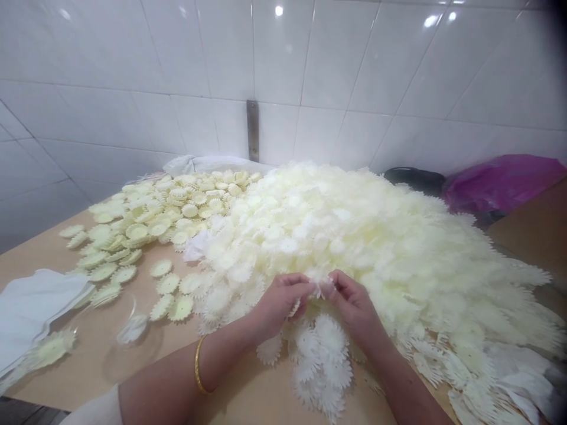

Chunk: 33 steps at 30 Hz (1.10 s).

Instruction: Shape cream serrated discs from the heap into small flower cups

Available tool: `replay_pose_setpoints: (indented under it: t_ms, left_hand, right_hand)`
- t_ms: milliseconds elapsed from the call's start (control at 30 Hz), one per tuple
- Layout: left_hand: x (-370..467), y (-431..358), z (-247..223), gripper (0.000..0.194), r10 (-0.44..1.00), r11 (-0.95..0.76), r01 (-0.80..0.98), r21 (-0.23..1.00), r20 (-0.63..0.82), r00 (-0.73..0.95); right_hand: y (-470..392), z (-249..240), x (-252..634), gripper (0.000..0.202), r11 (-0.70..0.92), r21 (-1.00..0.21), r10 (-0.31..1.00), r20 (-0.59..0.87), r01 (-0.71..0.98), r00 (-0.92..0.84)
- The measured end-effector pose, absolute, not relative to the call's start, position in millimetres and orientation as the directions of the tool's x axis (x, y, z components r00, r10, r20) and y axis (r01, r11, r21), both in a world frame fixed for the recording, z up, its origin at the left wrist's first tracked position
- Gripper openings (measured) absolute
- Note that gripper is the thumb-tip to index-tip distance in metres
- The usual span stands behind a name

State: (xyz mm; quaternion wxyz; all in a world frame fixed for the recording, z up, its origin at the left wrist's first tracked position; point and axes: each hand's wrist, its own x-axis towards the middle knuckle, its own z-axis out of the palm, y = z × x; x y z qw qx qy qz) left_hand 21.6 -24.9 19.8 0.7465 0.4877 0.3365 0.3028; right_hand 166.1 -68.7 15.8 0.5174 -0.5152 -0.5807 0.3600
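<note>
Both hands meet in front of a large heap of pale, scalloped flower-shaped pieces (pixel 310 218). Between the fingertips is a small white petal piece (pixel 319 286), gripped from both sides. My left hand (pixel 283 298) pinches its left side, with another scalloped piece partly visible under the curled fingers. My right hand (pixel 352 301) pinches the right side between thumb and fingers. Just below the hands lies a loose pile of white flower pieces (pixel 325 360). The fingers hide much of the held piece.
Stacked yellowish flower discs (pixel 186 209) cover the table's left. A white sheet (pixel 35 307) lies at the left edge near a clear round dish (pixel 133 327) with white stuff in it. A purple bag (pixel 505 183) and a dark object (pixel 414 179) sit at the back right against the tiled wall (pixel 279 53).
</note>
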Motion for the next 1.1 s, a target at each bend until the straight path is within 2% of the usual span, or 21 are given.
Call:
replay_pose_setpoints:
  t_ms: [200, 400, 500, 633, 767, 900, 1000, 1100]
  left_hand:
    - [21.7, -23.8, 17.7, 0.013, 0.830, 0.317, -0.087, 0.944, -0.232, 0.507]
    - [20.3, -21.9, 20.2, 0.017, 0.818, 0.378, -0.106, 0.920, -0.278, 0.504]
    - [20.7, -21.7, 20.9, 0.019, 0.801, 0.395, -0.117, 0.911, -0.279, 0.530]
    - [21.2, -22.1, 17.6, 0.022, 0.823, 0.317, -0.121, 0.941, -0.209, 0.528]
    - [22.1, -23.6, 15.6, 0.028, 0.835, 0.257, -0.110, 0.960, -0.162, 0.526]
    - [22.3, -23.1, 20.6, 0.041, 0.839, 0.311, -0.053, 0.949, -0.248, 0.485]
    - [20.8, -20.6, 22.5, 0.044, 0.821, 0.407, -0.057, 0.912, -0.338, 0.461]
    - [20.0, -19.2, 20.6, 0.042, 0.814, 0.438, -0.095, 0.894, -0.350, 0.464]
  right_hand:
    - [-69.5, 19.7, 165.0, 0.026, 0.196, -0.944, 0.976, 0.215, 0.264, 0.042]
    - [-68.3, 19.1, 165.3, 0.020, 0.188, -0.922, 0.976, 0.214, 0.338, 0.042]
    - [-68.5, 17.8, 164.7, 0.016, 0.240, -0.862, 0.953, 0.298, 0.446, 0.063]
    - [-70.2, 18.9, 163.7, 0.011, 0.347, -0.765, 0.907, 0.421, 0.542, 0.014]
    - [-72.1, 19.0, 165.4, 0.016, 0.339, -0.731, 0.893, 0.448, 0.592, 0.042]
    - [-70.2, 16.1, 171.6, 0.021, 0.253, -0.707, 0.845, 0.493, 0.660, 0.205]
    - [-67.6, 14.8, 175.7, 0.013, 0.203, -0.634, 0.708, 0.622, 0.746, 0.336]
    - [-68.4, 15.6, 173.1, 0.016, 0.248, -0.560, 0.643, 0.705, 0.791, 0.297]
